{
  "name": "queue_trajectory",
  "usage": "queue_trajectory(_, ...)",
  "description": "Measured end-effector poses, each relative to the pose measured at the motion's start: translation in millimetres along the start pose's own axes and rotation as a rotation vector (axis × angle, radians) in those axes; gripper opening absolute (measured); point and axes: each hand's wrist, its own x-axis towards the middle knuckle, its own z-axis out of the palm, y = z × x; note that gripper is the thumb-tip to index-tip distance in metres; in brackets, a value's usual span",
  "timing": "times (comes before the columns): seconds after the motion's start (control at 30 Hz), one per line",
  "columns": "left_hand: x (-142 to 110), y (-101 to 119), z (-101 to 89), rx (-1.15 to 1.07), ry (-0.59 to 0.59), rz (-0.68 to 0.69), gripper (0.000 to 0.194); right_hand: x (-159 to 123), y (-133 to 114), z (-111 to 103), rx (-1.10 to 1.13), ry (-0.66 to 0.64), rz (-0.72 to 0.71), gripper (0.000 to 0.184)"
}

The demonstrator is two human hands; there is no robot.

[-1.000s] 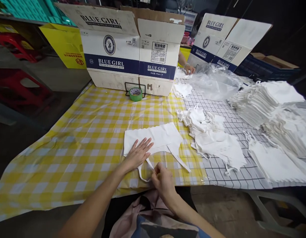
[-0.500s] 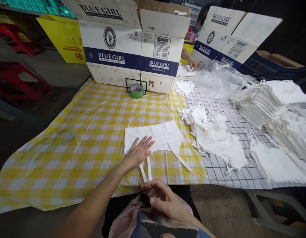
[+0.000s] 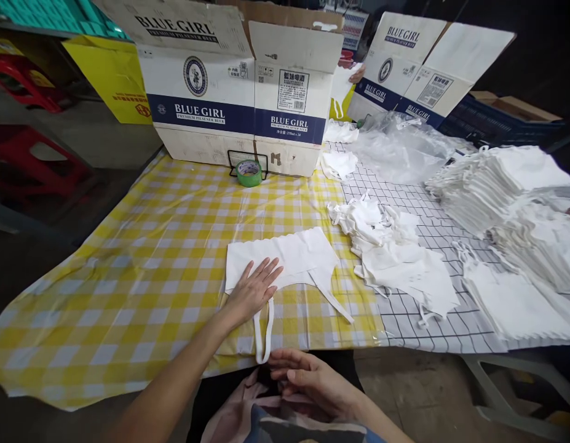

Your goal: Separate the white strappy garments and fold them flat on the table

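Observation:
A white strappy crop top lies on the yellow checked cloth in front of me, scalloped edge away from me. My left hand rests flat on its left part, fingers stretched out. One strap comes from beneath that hand and forms a loop that reaches the table's front edge. Just right of the loop's end is my right hand, fingers loosely bent and apart; I see nothing in it. The other strap lies slanting to the right on the cloth.
Loose white garments lie in a heap to the right, with neat stacks beyond. Green tape stands before a Blue Girl carton. Clear plastic bags lie farther back. Another person's hand holds up a white garment.
The strap loop now lies longer and straighter toward the table's front edge. My right hand is slightly lower, beside the loop's end. Across the table, another person has lifted a white garment.

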Motion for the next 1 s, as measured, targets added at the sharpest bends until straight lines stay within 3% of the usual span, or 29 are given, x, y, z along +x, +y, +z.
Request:
queue_trajectory(0.1, 4.8, -11.9, -5.3, -0.114, -0.002, -0.029, 0.049, -9.7, -30.4, -14.1, -0.132, -0.057, 0.006, 0.049)
queue_trajectory(0.2, 11.1, -38.1, -18.2, -0.169, 0.21, -0.249, 0.044, -12.3, -87.3, -37.2, -0.501, -0.03, -0.054, 0.038)
queue_trajectory(0.23, 12.8, -48.8, -22.8, -0.149, 0.309, -0.379, 0.042, -8.9, -108.8, -46.5, -0.649, 0.055, -0.106, 0.035)
queue_trajectory(0.3, 15.1, -69.5, -30.1, -0.074, 0.421, -0.644, 0.042, 6.5, -149.8, -65.8, -0.933, 0.387, -0.275, 0.029)
queue_trajectory(0.37, 16.4, -85.4, -34.2, 0.002, 0.383, -0.838, 0.046, 31.9, -182.8, -83.6, -1.156, 0.786, -0.414, 0.025)
queue_trajectory(0.4, 17.0, -90.7, -35.3, 0.012, 0.327, -0.888, 0.046, 46.6, -195.2, -90.7, -1.217, 0.923, -0.404, 0.024)
queue_trajectory(0.5, 19.8, -97.3, -38.1, -0.069, 0.196, -0.899, 0.034, 88.5, -216.1, -102.5, -1.274, 1.085, -0.274, 0.027)
queue_trajectory(0.63, 24.7, -98.2, -42.9, -0.215, 0.176, -0.831, 0.029, 117.4, -219.6, -102.9, -1.254, 1.015, -0.277, 0.011)
queue_trajectory(0.8, 28.1, -97.7, -51.9, -0.418, 0.257, -0.772, 0.023, 112.3, -225.3, -102.0, -1.162, 0.913, -0.398, 0.003)
queue_trajectory(0.9, 33.7, -94.3, -76.0, -0.543, 0.32, -0.717, 0.022, 94.6, -245.4, -94.0, -1.068, 0.803, -0.492, 0.014)
queue_trajectory(1.0, 38.9, -86.5, -119.6, -0.72, 0.48, -0.589, 0.028, 62.7, -275.0, -75.3, -0.884, 0.534, -0.751, 0.033)
